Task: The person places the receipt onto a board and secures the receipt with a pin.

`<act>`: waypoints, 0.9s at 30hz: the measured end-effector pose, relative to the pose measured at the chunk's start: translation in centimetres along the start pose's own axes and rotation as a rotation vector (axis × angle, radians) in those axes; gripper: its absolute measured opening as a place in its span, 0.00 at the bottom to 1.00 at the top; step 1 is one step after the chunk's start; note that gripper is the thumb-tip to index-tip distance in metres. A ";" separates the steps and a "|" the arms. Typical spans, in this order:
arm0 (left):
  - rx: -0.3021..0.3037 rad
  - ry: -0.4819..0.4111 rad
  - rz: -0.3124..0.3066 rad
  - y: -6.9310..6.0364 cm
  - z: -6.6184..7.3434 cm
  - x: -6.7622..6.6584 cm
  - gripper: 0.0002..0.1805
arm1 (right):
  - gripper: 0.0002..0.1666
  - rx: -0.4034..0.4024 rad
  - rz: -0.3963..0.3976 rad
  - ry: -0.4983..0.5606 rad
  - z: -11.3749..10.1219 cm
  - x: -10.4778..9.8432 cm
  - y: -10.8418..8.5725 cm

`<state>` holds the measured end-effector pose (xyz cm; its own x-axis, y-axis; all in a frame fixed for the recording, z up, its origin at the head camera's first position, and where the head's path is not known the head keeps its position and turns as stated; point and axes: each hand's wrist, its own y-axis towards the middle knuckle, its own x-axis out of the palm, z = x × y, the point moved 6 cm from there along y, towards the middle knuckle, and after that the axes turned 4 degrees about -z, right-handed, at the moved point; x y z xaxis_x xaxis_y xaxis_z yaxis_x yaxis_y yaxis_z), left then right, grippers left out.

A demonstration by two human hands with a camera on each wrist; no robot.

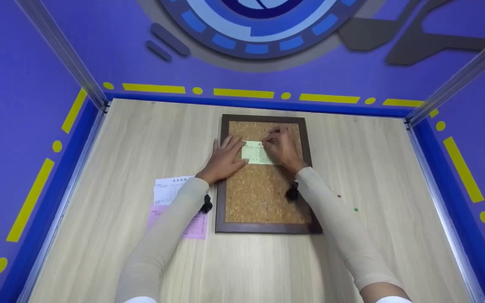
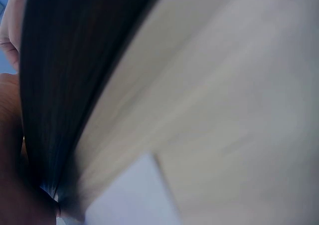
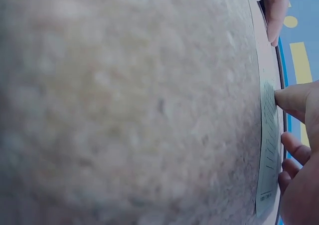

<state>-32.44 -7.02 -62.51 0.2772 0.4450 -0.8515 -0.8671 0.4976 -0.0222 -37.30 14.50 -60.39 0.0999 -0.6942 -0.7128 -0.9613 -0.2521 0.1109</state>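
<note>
A pale green printed slip [image 1: 252, 152] [image 3: 267, 150] lies across the upper part of a framed cork board [image 1: 263, 193]. My left hand [image 1: 225, 162] is spread over the board's left frame, its thumb and fingertips touching the slip's left end. Above the slip's right half is my right hand [image 1: 282, 147] [image 3: 304, 175], thumb and forefinger close together at its top edge; whether something small is between them is hidden. In the left wrist view, part of a hand [image 2: 15, 175] shows beside the dark frame [image 2: 65, 60].
Left of the board, a white printed sheet [image 1: 166, 191] and a pink one [image 1: 196, 227] lie partly under my left sleeve. A small green piece [image 1: 356, 209] and a small reddish-brown piece [image 1: 339, 195] sit on the table to the right. Blue panels surround the table.
</note>
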 end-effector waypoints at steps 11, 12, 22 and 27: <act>-0.002 0.001 -0.007 0.1 -0.2 0.0 0.39 | 0.08 0.024 -0.012 -0.057 -0.3 -0.1 0.2; -0.002 0.003 -0.006 0.1 -0.1 0.0 0.39 | 0.08 0.024 -0.011 -0.055 -0.2 -0.1 0.2; 0.007 -0.009 0.007 0.1 0.0 0.0 0.39 | 0.05 -0.006 0.039 -0.042 -0.4 -0.2 0.2; 0.004 -0.004 0.016 0.0 0.1 0.2 0.39 | 0.06 0.017 0.044 -0.039 0.0 0.2 -0.5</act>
<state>-32.36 -6.84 -62.66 0.2653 0.4561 -0.8494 -0.8696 0.4938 -0.0065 -36.82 14.47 -60.58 0.0478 -0.6773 -0.7342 -0.9688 -0.2103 0.1310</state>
